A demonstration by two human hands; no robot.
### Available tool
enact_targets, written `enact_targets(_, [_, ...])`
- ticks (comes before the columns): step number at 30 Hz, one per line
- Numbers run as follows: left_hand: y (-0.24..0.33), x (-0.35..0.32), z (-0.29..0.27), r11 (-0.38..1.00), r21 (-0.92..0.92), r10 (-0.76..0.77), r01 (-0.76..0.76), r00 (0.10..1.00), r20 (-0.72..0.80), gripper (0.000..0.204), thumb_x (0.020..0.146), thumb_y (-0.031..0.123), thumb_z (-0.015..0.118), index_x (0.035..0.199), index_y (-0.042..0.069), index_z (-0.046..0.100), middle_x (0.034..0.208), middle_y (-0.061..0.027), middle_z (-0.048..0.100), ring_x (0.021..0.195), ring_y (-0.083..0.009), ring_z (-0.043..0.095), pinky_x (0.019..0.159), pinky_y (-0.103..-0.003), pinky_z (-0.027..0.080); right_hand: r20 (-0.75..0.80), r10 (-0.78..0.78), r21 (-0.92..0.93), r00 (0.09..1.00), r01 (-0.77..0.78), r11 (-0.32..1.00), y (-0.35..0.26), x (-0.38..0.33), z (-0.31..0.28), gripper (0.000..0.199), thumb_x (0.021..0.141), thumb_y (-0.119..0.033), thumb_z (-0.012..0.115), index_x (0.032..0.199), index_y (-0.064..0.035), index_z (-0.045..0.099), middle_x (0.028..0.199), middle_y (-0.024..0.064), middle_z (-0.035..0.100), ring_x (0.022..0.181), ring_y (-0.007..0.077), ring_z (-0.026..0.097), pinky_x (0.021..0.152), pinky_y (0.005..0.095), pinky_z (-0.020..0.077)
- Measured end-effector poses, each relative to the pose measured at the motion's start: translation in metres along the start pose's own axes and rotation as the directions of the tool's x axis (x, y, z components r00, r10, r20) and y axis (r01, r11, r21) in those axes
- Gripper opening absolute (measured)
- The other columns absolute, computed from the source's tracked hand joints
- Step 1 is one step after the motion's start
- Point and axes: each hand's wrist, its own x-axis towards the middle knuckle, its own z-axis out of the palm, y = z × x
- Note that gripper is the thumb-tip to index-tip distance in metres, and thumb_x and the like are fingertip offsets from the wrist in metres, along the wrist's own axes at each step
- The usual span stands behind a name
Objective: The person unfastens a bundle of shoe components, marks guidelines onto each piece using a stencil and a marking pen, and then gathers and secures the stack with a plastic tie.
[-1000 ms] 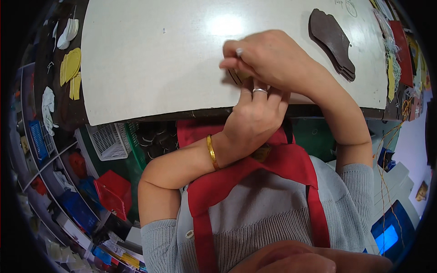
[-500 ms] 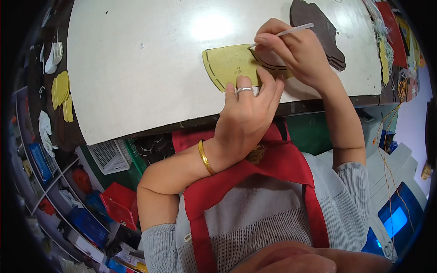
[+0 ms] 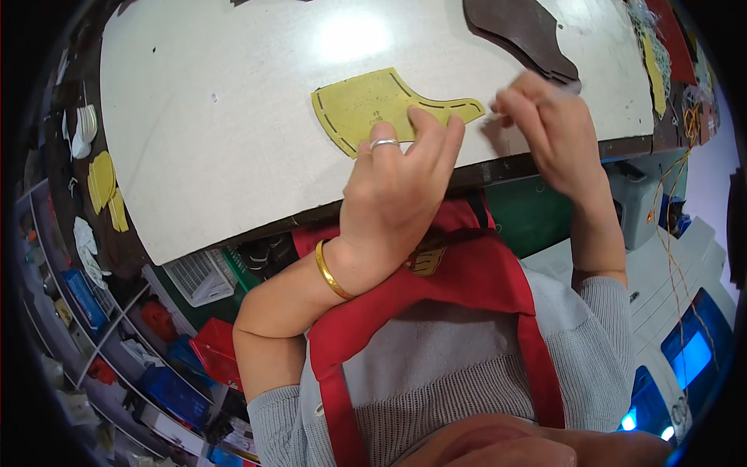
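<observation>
Lifting the left hand point(image 3: 395, 191), spread on the slotted yellow template point(image 3: 354, 100), risks slippage; the right hand point(image 3: 559, 136) blurs, grip unclear.

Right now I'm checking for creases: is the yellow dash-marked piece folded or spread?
Spread: the yellow dash-marked piece lies flat on the white tabletop, outline mostly visible.

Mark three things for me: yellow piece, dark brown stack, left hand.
Yellow piece point(image 3: 372, 104): head view, on the face of its wide end.
Dark brown stack point(image 3: 525, 33): head view, on the top piece's surface.
Left hand point(image 3: 389, 193): head view, on the back of the hand.
</observation>
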Motion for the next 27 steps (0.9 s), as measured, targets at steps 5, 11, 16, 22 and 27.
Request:
enact_targets(5, [-0.019,0.01,-0.005,0.984,-0.175,-0.039,0.033,0.999,-0.034,0.035,0.081,0.013,0.064,0.116,0.017,0.069,0.103,-0.0002,0.063,0.075,-0.0195,0.056,0.056,-0.026,0.051,0.043,0.09,0.285,0.995,-0.098,0.954,-0.006,0.046,0.011,0.026,0.1,-0.019,0.052,0.106,0.0007,0.068,0.099,0.0189,0.071,0.086,0.0375,0.069,0.078,0.0375,0.0545])
enact_targets(11, [-0.025,0.001,-0.012,0.958,-0.286,-0.006,0.003,1.0,-0.013,0.037,0.08,0.012,0.065,0.117,0.012,0.069,0.108,-0.0026,0.065,0.077,-0.0223,0.061,0.059,-0.03,0.055,0.165,0.111,-0.124,0.98,-0.091,0.988,-0.022,0.037,0.03,0.031,0.082,-0.039,0.075,0.091,-0.0096,0.071,0.082,0.0151,0.069,0.08,0.0377,0.068,0.07,0.0467,0.0535])
enact_targets(16, [-0.048,0.029,0.005,0.935,-0.319,0.158,-0.158,0.987,-0.027,0.027,0.08,0.012,0.067,0.108,0.011,0.067,0.099,-0.0069,0.062,0.075,-0.0234,0.064,0.061,-0.034,0.056,0.078,0.141,0.032,0.987,-0.144,0.989,-0.009,0.022,0.003,0.035,0.081,-0.04,0.078,0.09,-0.0074,0.069,0.083,0.0129,0.071,0.08,0.0333,0.07,0.07,0.0428,0.0547])
enact_targets(22, [-0.127,0.102,0.05,0.994,-0.097,0.015,-0.052,0.939,-0.344,0.021,0.082,0.006,0.066,0.102,0.002,0.061,0.092,-0.0089,0.061,0.078,-0.0239,0.065,0.07,-0.034,0.059,-0.203,0.486,-0.041,0.85,-0.504,0.863,0.03,0.021,-0.057,0.024,0.085,-0.031,0.075,0.089,-0.0072,0.072,0.075,0.0145,0.071,0.071,0.0305,0.071,0.068,0.038,0.0537])
enact_targets(27, [-0.122,0.086,0.058,1.0,-0.01,0.006,-0.008,0.983,-0.186,0.012,0.078,0.003,0.066,0.088,0.005,0.058,0.078,-0.0089,0.059,0.076,-0.0232,0.066,0.057,-0.034,0.06,-0.377,0.475,0.081,0.795,-0.483,0.872,0.048,-0.001,-0.053,0.021,0.089,-0.026,0.071,0.093,-0.0062,0.072,0.075,0.0148,0.071,0.069,0.0283,0.07,0.066,0.036,0.0524])
